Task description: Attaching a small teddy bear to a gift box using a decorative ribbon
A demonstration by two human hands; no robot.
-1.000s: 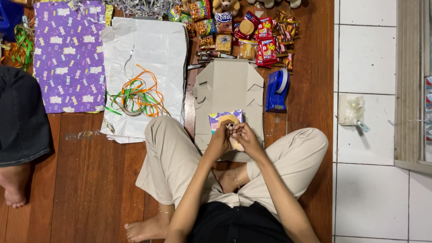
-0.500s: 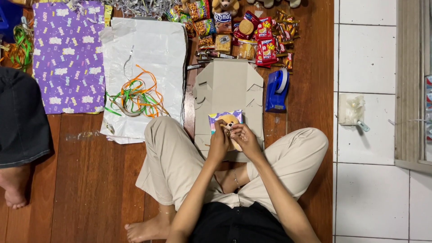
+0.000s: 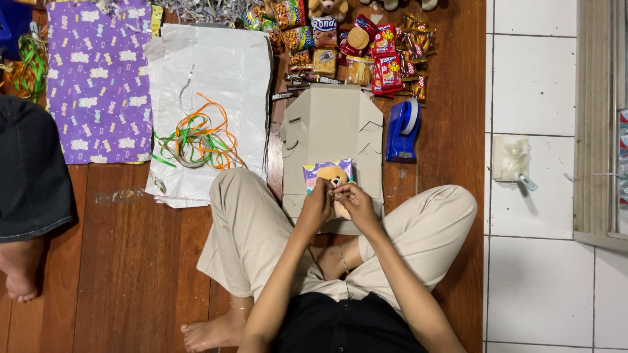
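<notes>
- A small tan teddy bear (image 3: 336,176) is being held up just in front of the person's crossed legs, over the near end of a flattened grey cardboard box (image 3: 330,131) that is lying on the wooden floor (image 3: 131,261).
- A small packet with a purple and pale blue print (image 3: 318,174) is lying on the box right behind the bear.
- The left hand (image 3: 316,206) is pinching at the bear's lower left side, its fingers curled closed on it.
- The right hand (image 3: 354,201) is gripping the bear from the other side, fingertips meeting those of the left hand.
- A blue tape dispenser (image 3: 402,131) is standing just beside the box, on its right.
- A heap of snack packets (image 3: 366,52) is lying beyond the far end of the box.
- A sheet of white paper (image 3: 216,85) is spreading out to the left of the box, with a tangle of orange and green ribbon (image 3: 193,138) resting on it.
- A purple patterned sheet of wrapping paper (image 3: 98,78) is lying further left.
- Another person's leg in dark shorts (image 3: 29,176) is showing at the left edge.
</notes>
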